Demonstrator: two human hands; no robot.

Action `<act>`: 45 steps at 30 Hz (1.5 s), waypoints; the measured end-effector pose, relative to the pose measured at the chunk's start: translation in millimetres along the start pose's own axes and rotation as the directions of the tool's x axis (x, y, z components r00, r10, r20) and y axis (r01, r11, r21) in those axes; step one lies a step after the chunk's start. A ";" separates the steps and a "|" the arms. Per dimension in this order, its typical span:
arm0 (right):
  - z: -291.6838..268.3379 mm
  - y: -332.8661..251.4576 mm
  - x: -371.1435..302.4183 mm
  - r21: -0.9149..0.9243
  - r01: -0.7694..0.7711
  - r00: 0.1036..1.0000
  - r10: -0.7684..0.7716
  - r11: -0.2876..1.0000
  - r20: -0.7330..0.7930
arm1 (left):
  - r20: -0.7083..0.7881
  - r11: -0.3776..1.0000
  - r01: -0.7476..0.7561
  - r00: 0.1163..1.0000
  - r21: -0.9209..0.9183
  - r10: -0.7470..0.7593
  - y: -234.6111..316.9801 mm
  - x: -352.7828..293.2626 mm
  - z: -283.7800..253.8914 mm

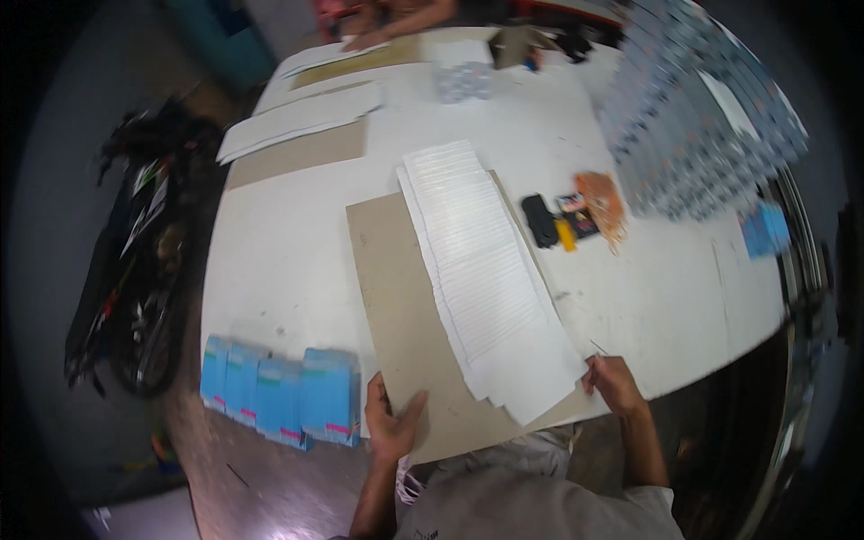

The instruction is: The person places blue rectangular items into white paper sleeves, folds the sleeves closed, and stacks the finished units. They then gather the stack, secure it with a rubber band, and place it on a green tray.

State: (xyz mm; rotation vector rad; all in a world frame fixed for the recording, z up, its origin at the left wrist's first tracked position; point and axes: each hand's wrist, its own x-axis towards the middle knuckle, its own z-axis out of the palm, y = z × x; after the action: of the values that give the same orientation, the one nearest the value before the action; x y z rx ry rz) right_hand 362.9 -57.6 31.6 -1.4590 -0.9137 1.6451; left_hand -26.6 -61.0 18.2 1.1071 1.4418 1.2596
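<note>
A fanned row of overlapping white paper sheets (pixel 490 270) lies on a grey-brown cardboard sheet (pixel 387 297) before me. At the cardboard's near left edge is my left hand (pixel 394 425), thumb and fingers apart, holding nothing that I can see. My right hand (pixel 616 385) is closed beside the near right corner of the papers, its fingertips at their edge. A thin dark stick (pixel 598 347) pokes out above its fingers; the rest of the stick is hidden.
Blue packs (pixel 279 391) stand at the table's near left corner. A tall stack of grey bundles (pixel 702 117) fills the far right. Right of the papers lie a black case (pixel 540 220) and an orange bag (pixel 601 205). Another person's hand (pixel 364 41) rests on papers across the table.
</note>
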 end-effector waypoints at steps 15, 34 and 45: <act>-4.2 163.9 -243.5 0.316 0.104 0.967 -0.020 0.943 -0.256 | 0.899 0.948 -0.252 0.433 0.195 -0.069 14.6 45.4 148.0; -24.5 201.2 -186.2 0.634 0.217 0.968 -0.078 0.743 -0.240 | 0.941 0.658 -0.695 0.332 0.289 -0.063 114.9 202.3 379.3; -33.3 194.2 -169.8 0.630 0.219 0.967 -0.079 0.745 -0.242 | 0.919 0.369 -0.900 0.326 0.231 0.220 228.1 247.8 366.1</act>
State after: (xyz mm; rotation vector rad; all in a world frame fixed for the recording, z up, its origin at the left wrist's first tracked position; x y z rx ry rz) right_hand 395.3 -297.5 -63.4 -0.9965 -0.2653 1.4495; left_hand 297.5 270.2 199.3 2.6559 0.7021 0.3240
